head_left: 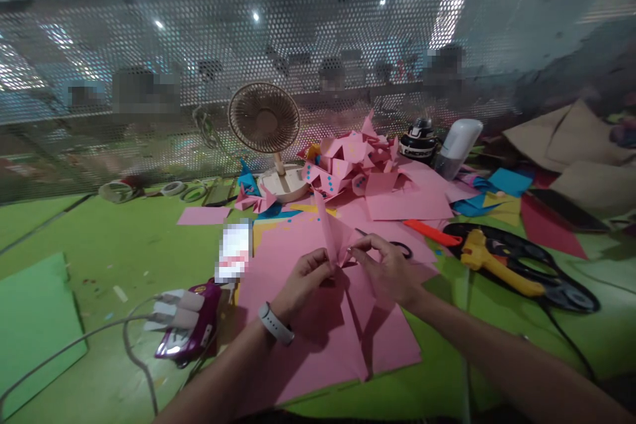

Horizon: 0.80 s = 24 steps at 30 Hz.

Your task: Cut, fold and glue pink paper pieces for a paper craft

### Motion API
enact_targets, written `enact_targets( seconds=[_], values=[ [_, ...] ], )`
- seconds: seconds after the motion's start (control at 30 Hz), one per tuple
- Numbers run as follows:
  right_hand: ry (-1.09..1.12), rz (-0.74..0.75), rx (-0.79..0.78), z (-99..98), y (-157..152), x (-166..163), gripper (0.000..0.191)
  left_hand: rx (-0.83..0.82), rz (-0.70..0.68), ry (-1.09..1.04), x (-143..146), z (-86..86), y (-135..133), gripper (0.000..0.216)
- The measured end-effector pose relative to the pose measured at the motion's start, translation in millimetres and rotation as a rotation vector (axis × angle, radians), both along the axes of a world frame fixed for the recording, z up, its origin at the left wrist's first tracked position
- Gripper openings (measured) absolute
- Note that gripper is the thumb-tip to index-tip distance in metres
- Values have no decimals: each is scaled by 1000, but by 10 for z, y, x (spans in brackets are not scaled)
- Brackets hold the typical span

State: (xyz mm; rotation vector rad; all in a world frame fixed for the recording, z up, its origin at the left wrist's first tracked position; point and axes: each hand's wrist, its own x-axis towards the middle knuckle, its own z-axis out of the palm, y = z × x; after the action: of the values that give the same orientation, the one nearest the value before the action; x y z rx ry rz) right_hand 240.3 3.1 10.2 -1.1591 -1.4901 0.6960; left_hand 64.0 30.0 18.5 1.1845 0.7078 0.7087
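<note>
- Left hand (pixel 304 277): pinched shut on the lower left edge of a folded pink paper piece (pixel 332 237); a white wristwatch (pixel 276 323) sat on its wrist.
- Right hand (pixel 392 270): fingertips closed on the right edge of the same piece, thumb and forefinger meeting at the fold.
- Folded pink paper piece: held between both hands, raised just above the table, its point standing upward.
- Pink paper sheets (pixel 318 351): several, overlapping, lying flat directly under both hands.
- Green table top (pixel 129 245): littered with small paper scraps.
- Scissors (pixel 400 249): on the pink sheets, just beyond the right hand and partly hidden by it.
- Orange utility knife (pixel 431 232): lying right of the scissors.
- Yellow glue gun (pixel 489 261): on a black mat (pixel 571 291), right of the knife.
- Heap of folded pink shapes (pixel 355 159): at the back of the table, some with blue dots.
- Small desk fan (pixel 264 119): upright, just left of the heap.
- Purple power strip (pixel 193 324): white plugs in it, left of the left forearm.
- Green sheet (pixel 32 324): at the far left edge.
- Tape rolls (pixel 117 191): along the foot of the perforated metal screen (pixel 298 46).
</note>
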Motion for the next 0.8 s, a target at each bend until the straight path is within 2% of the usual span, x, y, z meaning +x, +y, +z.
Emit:
enact_targets(
  seconds=[0.1, 0.23, 0.37, 0.47, 0.67, 0.8],
  values=[
    [11, 9, 13, 1, -1, -6, 13, 14, 7, -1, 7, 10, -2, 17],
    [8, 15, 9, 5, -9, -23, 13, 68, 93, 22, 59, 21, -25, 25],
    [13, 19, 4, 6, -18, -49, 14, 13, 127, -4, 119, 6, -60, 31],
    [41, 8, 3, 0, -17, -65, 13, 30, 145, -2, 131, -13, -67, 28],
    [144, -22, -32, -5, -17, -86, 34, 73, 146, 40, 123, -16, -52, 35],
    [100, -28, -19, -3, -11, -80, 31, 76, 139, 51, 125, -12, -48, 36]
  ],
)
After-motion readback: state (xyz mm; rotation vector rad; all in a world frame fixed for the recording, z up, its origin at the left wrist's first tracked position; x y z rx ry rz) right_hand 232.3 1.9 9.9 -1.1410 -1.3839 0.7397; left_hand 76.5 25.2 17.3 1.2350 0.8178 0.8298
